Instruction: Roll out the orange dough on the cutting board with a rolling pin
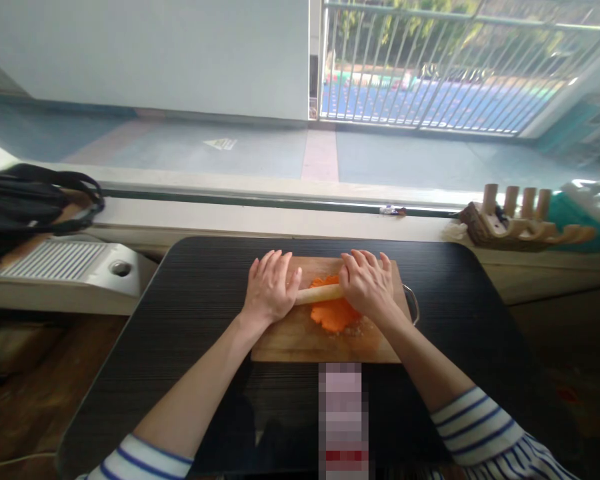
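Observation:
A wooden cutting board (300,340) lies on a black table (195,293). On the board sits a flattened piece of orange dough (333,315). A pale wooden rolling pin (319,294) lies across the dough. My left hand (269,290) rests palm-down on the pin's left end, fingers stretched forward. My right hand (367,285) presses on the pin's right end the same way, fingers extended over it.
A white ridged appliance (65,263) and a black bag (30,200) sit at the left by the windowsill. A wooden peg rack (520,223) stands on the sill at the right. A metal handle (413,303) sticks out from the board's right edge.

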